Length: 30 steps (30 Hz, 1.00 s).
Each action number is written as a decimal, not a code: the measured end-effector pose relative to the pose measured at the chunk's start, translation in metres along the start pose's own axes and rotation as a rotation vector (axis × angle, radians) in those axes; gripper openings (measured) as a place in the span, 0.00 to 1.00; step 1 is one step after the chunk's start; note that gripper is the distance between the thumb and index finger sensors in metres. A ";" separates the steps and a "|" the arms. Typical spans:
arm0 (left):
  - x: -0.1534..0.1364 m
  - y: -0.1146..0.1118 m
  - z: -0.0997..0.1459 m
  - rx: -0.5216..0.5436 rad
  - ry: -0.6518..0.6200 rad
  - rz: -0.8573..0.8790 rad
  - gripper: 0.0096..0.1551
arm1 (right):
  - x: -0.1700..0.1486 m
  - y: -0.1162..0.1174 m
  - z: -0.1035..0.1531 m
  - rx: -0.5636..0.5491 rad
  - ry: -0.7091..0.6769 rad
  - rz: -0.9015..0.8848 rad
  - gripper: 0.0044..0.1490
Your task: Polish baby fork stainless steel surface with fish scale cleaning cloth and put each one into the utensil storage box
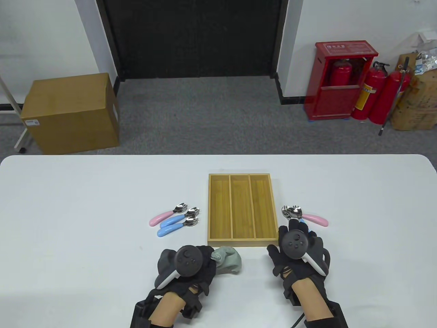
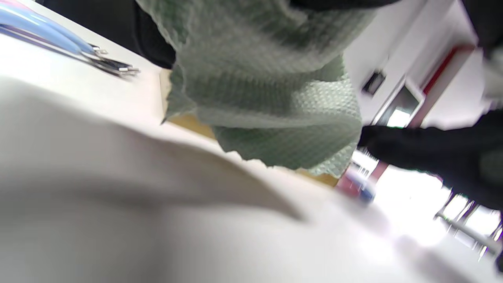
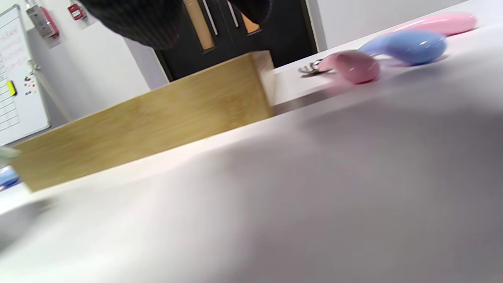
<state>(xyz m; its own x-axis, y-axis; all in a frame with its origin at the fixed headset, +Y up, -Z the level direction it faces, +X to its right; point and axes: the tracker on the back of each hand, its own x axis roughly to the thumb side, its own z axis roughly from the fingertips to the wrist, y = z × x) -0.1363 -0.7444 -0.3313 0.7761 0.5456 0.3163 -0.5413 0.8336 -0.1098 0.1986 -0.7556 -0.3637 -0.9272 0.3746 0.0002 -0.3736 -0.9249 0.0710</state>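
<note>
Holding the pale green, scale-textured cleaning cloth (image 1: 228,260) bunched in my left hand (image 1: 186,264), I am keeping it low in the centre of the table view, just in front of the three-slot bamboo utensil box (image 1: 242,209). My fingers are curling round the cloth; in the left wrist view it is hanging soft and crumpled from the top of the frame.

My right hand (image 1: 298,251) is reaching toward the forks at the right of the box, fingers stretched forward. Whether they are touching a handle yet I cannot tell, since the tracker is covering them. That group shows steel heads and a pink-handled baby fork (image 1: 309,216); the right wrist view also shows a blue handle there. Three more, one pink-handled fork (image 1: 167,216) and two blue-handled forks (image 1: 177,223), are lying left of the box, whose slots are all bare.

I am judging these forks light and stiff, with smooth steel heads likely slippery, so the chubby plastic handle looks the better grip.

Writing on the red cabinet at upper right and the carton label at left is too small to read.
</note>
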 end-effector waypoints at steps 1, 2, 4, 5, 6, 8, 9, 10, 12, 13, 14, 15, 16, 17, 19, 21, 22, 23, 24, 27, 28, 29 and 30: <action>-0.003 0.005 0.002 0.024 0.004 0.030 0.26 | -0.004 -0.004 -0.001 -0.011 0.013 -0.007 0.48; -0.008 0.010 0.004 0.057 0.002 0.084 0.26 | -0.011 -0.009 -0.002 -0.026 0.029 -0.018 0.48; -0.014 0.019 0.008 0.100 0.005 0.163 0.26 | -0.024 -0.016 -0.006 -0.044 0.065 -0.045 0.47; -0.016 0.021 0.008 0.116 0.004 0.188 0.26 | -0.029 -0.018 -0.008 -0.044 0.085 -0.054 0.46; -0.019 0.024 0.009 0.129 0.013 0.225 0.27 | -0.037 -0.022 -0.011 -0.030 0.127 -0.054 0.46; -0.022 0.028 0.011 0.150 0.015 0.271 0.28 | -0.052 -0.030 -0.017 -0.020 0.199 -0.048 0.45; -0.024 0.029 0.011 0.159 0.018 0.284 0.29 | -0.060 -0.035 -0.022 -0.026 0.239 -0.051 0.44; -0.025 0.030 0.011 0.158 0.021 0.293 0.29 | -0.069 -0.039 -0.026 -0.030 0.282 -0.070 0.43; -0.026 0.031 0.011 0.157 0.020 0.302 0.29 | -0.084 -0.045 -0.034 -0.048 0.381 -0.141 0.41; -0.026 0.031 0.011 0.156 0.022 0.311 0.29 | -0.091 -0.046 -0.038 -0.054 0.433 -0.182 0.40; -0.026 0.031 0.011 0.154 0.020 0.325 0.29 | -0.098 -0.046 -0.042 -0.056 0.478 -0.234 0.40; -0.026 0.031 0.011 0.155 0.020 0.331 0.29 | -0.102 -0.045 -0.045 -0.056 0.499 -0.272 0.40; -0.026 0.031 0.012 0.157 0.020 0.339 0.29 | -0.106 -0.041 -0.050 -0.043 0.526 -0.330 0.40; -0.027 0.031 0.012 0.158 0.020 0.347 0.29 | -0.107 -0.041 -0.053 -0.041 0.535 -0.330 0.39; -0.028 0.031 0.012 0.157 0.023 0.372 0.27 | -0.108 -0.040 -0.061 -0.043 0.540 -0.299 0.38; -0.030 0.031 0.011 0.129 0.028 0.399 0.26 | -0.108 -0.039 -0.070 -0.029 0.557 -0.265 0.38; -0.032 0.031 0.011 0.125 0.036 0.414 0.26 | -0.109 -0.037 -0.075 -0.015 0.564 -0.269 0.38; -0.033 0.031 0.011 0.127 0.040 0.422 0.26 | -0.109 -0.035 -0.078 -0.003 0.571 -0.280 0.38; -0.035 0.031 0.011 0.121 0.047 0.426 0.25 | -0.109 -0.032 -0.082 -0.002 0.579 -0.299 0.38; -0.043 0.032 0.012 0.111 0.074 0.447 0.25 | -0.109 -0.026 -0.093 0.024 0.594 -0.303 0.37; -0.045 0.032 0.012 0.108 0.078 0.461 0.25 | -0.109 -0.025 -0.096 0.026 0.595 -0.297 0.37; -0.048 0.032 0.012 0.110 0.090 0.486 0.25 | -0.110 -0.024 -0.100 0.033 0.600 -0.288 0.37; -0.050 0.032 0.012 0.112 0.096 0.501 0.26 | -0.110 -0.024 -0.101 0.038 0.608 -0.287 0.37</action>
<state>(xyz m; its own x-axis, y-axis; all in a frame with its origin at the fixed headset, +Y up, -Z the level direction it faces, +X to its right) -0.1963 -0.7459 -0.3388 0.4358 0.8852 0.1628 -0.8813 0.4564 -0.1225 0.3070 -0.7818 -0.4665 -0.6454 0.4914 -0.5847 -0.6168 -0.7869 0.0195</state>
